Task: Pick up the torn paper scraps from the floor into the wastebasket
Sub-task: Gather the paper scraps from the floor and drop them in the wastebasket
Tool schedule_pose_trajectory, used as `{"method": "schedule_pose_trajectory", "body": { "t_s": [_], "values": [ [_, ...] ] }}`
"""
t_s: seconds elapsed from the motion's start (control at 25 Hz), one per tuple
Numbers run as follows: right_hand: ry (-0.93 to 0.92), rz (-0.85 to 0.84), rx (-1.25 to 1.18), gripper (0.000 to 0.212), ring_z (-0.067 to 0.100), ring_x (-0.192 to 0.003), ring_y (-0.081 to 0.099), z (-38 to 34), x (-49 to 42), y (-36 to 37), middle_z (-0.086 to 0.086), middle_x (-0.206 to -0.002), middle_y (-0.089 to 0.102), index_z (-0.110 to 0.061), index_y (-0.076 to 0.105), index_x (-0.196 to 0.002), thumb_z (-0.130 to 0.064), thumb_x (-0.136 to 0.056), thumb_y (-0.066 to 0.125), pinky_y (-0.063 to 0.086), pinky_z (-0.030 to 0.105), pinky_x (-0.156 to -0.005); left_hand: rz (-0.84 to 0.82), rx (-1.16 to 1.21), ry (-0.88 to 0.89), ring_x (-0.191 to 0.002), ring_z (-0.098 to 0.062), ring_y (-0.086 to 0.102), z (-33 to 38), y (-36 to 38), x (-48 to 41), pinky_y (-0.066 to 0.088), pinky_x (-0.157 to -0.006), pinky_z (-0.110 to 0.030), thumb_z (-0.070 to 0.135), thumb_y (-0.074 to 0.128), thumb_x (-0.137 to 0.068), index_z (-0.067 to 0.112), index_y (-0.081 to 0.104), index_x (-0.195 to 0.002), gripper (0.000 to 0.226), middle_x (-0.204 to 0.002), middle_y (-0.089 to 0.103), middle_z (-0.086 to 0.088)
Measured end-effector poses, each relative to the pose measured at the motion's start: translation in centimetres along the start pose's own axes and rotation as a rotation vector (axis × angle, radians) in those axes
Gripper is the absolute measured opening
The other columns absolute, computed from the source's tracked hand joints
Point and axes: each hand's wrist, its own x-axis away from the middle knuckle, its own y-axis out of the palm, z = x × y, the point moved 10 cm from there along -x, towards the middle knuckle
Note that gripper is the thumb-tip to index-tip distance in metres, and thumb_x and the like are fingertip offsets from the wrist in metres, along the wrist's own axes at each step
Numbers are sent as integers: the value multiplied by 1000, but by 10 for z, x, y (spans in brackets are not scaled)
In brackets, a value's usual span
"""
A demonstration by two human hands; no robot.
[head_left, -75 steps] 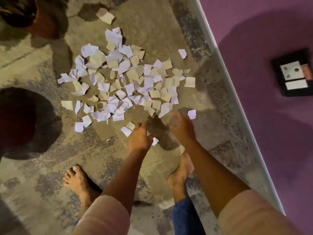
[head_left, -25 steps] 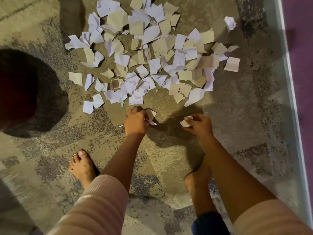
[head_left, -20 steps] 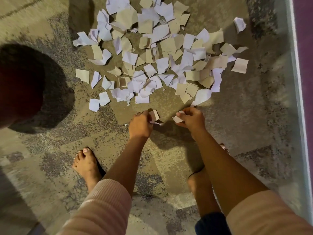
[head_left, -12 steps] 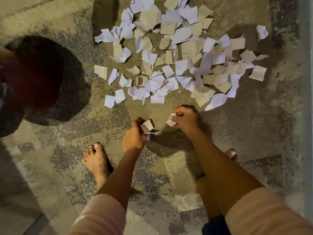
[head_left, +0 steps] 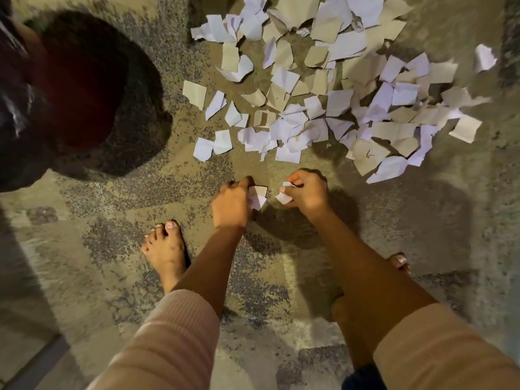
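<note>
A wide scatter of white and tan torn paper scraps (head_left: pixel 334 88) lies on the mottled carpet at the top of the view. My left hand (head_left: pixel 232 205) grips a few scraps (head_left: pixel 257 196) just below the pile's near edge. Close to its right, my right hand (head_left: pixel 308 192) pinches other scraps (head_left: pixel 284 196). The two hands nearly touch. A dark red wastebasket (head_left: pixel 73 91) stands at the far left, seen from above, its inside too dark to read.
My bare left foot (head_left: pixel 166 249) stands below the left hand; my right foot (head_left: pixel 398 261) peeks out behind the right forearm. A stray scrap (head_left: pixel 484 57) lies apart at the upper right. A dark strip (head_left: pixel 36 364) crosses the lower left corner.
Both hands lifted scraps off the carpet and drew together. The view has swung left, so the pile slid right and the wastebasket came further into view.
</note>
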Motion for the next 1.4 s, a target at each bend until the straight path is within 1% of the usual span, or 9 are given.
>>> {"method": "schedule_pose_trajectory", "body": {
  "t_s": [0.12,0.32,0.44,0.56,0.68,0.8,1.0,1.24,1.4],
  "values": [
    [-59,52,0,17,21,-78,61,-15,-5,-7,3,-85,60,-3,66,-95,-1,-80,73,59,29,-55,12,-52,60,-109,-33,55,5,-7,-9,49,-83,-43,13,57,-89,19,58,-118,29,-114,66,-9],
    [-144,156,-224,22,30,-93,65,-55,-15,-30,-2,-85,57,-19,56,-82,-3,-81,71,59,46,-77,163,106,-53,-113,-29,51,-4,-44,-18,40,-98,-44,25,61,-89,19,63,-112,24,-117,62,-7],
    [-430,339,228,54,27,-107,53,-104,-10,-47,6,-116,54,-17,53,-117,-20,-70,81,55,42,-80,275,42,10,-121,-31,43,9,-74,-30,42,-96,-44,21,70,-80,19,59,-119,40,-129,49,-10],
    [-556,323,812,108,38,-134,29,-127,-17,-39,18,-151,23,-27,23,-146,-39,-59,86,53,49,-83,262,-44,44,-127,-36,38,29,-87,-53,46,-93,-51,28,80,-69,19,28,-146,93,-145,31,-17],
    [-501,162,1064,135,44,-145,5,-127,-37,-27,15,-159,-13,-40,-10,-147,-39,-56,89,46,62,-90,168,-194,102,-136,-41,29,49,-84,-76,49,-86,-58,40,86,-60,29,-12,-152,135,-161,-3,-16],
    [-462,94,1149,143,43,-146,-6,-128,-49,-20,9,-157,-25,-42,-18,-144,-41,-53,91,42,69,-89,131,-252,135,-135,-42,27,58,-85,-91,55,-75,-53,45,87,-57,32,-23,-148,143,-160,-19,-11],
    [-505,69,1237,134,43,-145,1,-138,-59,-8,11,-159,-11,-40,-1,-146,-45,-49,91,49,60,-87,74,-272,192,-138,-43,22,62,-81,-101,49,-89,-55,37,81,-65,29,-20,-150,132,-162,-8,-7],
    [-645,85,1354,90,38,-137,21,-126,-37,2,11,-155,14,-34,29,-135,-30,-62,82,47,53,-87,105,-188,306,-124,-33,36,78,-69,-80,51,-89,-47,9,67,-81,15,27,-146,77,-148,29,-11],
    [-711,16,1299,65,34,-131,29,-102,-21,-3,9,-149,24,-29,46,-122,-18,-67,79,50,47,-84,28,-93,311,-123,-34,39,81,-45,-61,51,-87,-43,-4,66,-74,9,41,-137,69,-142,34,-16]
  ]
}}
